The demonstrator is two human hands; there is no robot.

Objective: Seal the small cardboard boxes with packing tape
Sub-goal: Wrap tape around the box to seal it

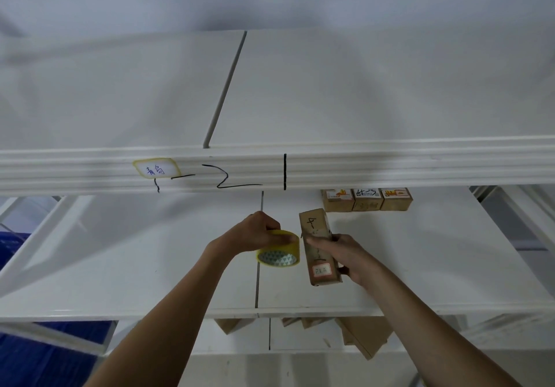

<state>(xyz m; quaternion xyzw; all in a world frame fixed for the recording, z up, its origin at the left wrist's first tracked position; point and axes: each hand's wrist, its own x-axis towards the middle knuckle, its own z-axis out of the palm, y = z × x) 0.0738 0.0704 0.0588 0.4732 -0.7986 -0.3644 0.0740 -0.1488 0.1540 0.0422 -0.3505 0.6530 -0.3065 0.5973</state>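
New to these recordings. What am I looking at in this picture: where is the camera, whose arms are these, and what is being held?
There is one picture, taken by a wide-angle camera worn on a person's head, looking forward and down, so the two bare arms reaching in from the bottom are that person's own. No robot is involved.

The left hand grips a yellow roll of packing tape from above. The right hand holds a long, narrow cardboard box with handwriting and a small label on it. Both are held just above a white shelf.

At the back of that shelf, three small cardboard boxes stand side by side. A white beam with black marker lines and a sticker crosses above. More cardboard shows on the level below.
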